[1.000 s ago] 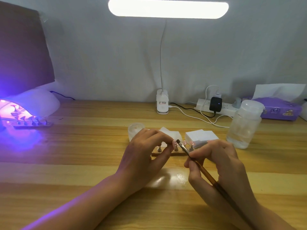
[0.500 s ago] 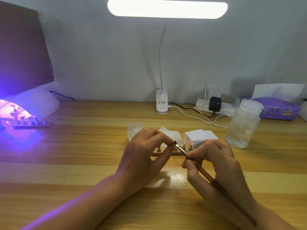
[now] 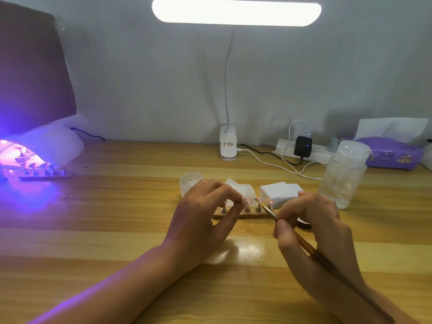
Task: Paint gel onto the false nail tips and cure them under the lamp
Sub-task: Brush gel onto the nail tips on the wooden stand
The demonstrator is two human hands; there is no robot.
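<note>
A wooden table (image 3: 93,230) of pale and darker boards is lit from above by the glowing bar of a desk lamp (image 3: 236,11), whose white base is set at the back edge. Behind the desk lamp a plain white wall (image 3: 163,78) is seen. Far left of it a dark panel (image 3: 30,66) is placed; to its right a power strip (image 3: 320,152) is laid.

The nail stand (image 3: 252,216) lies between the fingers (image 3: 222,188) of both hands, jar (image 3: 190,182) and pads (image 3: 280,191) behind them, bottle (image 3: 343,176) right, curing lamp (image 3: 44,148) far left.
</note>
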